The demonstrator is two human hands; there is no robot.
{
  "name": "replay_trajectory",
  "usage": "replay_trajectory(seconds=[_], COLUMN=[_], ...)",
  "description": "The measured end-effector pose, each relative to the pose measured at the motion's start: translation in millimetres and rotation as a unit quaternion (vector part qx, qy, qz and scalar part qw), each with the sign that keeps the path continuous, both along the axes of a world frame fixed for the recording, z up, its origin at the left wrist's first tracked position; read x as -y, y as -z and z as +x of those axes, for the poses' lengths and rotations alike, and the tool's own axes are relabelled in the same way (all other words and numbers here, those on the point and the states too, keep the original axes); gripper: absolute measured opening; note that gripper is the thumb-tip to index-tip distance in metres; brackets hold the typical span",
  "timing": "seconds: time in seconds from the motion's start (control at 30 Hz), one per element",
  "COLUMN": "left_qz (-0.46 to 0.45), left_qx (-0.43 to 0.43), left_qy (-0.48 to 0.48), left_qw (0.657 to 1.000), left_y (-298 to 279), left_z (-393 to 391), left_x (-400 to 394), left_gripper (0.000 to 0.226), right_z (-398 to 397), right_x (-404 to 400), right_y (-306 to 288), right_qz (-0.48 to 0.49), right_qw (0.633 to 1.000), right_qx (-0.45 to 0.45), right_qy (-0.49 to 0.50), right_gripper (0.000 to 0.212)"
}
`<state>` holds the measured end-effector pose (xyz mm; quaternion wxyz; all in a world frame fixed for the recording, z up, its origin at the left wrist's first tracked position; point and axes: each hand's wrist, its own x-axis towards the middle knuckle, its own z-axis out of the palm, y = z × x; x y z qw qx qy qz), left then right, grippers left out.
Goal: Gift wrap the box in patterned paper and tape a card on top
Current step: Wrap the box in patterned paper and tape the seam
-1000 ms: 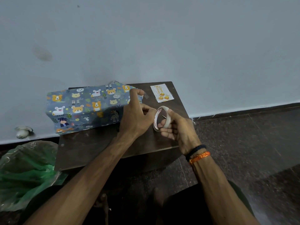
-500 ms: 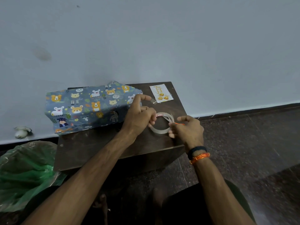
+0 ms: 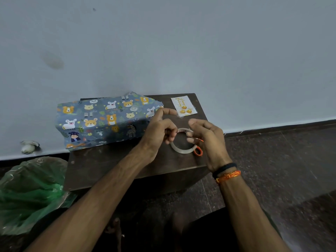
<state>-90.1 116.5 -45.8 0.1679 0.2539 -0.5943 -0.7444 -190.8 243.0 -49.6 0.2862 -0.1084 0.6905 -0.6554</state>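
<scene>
1. While the wrapped box [image 3: 103,120] sits at 10 o'clock on the table [image 3: 112,164], head view shows a tape-cutting step: left hand [image 3: 160,131] pinches the tape strip off the tape roll [image 3: 182,150], right hand [image 3: 209,140] grips orange scissors [image 3: 198,151].
2. Next I'd guess: snip, then stick it on the card [image 3: 184,106] at 1 o'clock.
3. Scissor blades are mostly hidden, and the clear strip is barely visible.

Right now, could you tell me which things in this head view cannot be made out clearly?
- Scissors: only an orange handle loop shows; the right hand hides the blades.
- Tape roll: its loose end is lost between the fingers of both hands.
- Card: lettering too small to read.
- Wrapped box: right end hidden by the left hand.
</scene>
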Motion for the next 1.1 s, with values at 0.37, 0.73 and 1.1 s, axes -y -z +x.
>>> replay_trajectory(seconds=[0.37,0.73,1.1], left_qz=[-0.047,-0.162,-0.501], left_qx=[0.004,0.023,0.124], left_qy=[0.032,-0.021,-0.246], left_qw=[0.998,0.986,0.820], left_y=[-3,-7,0], left_z=[4,18,85], left_x=[-3,18,91], left_gripper=[0.039,0.049,0.021], right_z=[0,2,20], right_x=[22,28,97], right_y=[4,-1,-37], right_qz=[-0.083,-0.067,0.008], right_qw=[0.995,0.997,0.940], right_qx=[0.062,-0.024,-0.274], right_qy=[-0.003,-0.007,-0.200], right_gripper=[0.023,0.004,0.016])
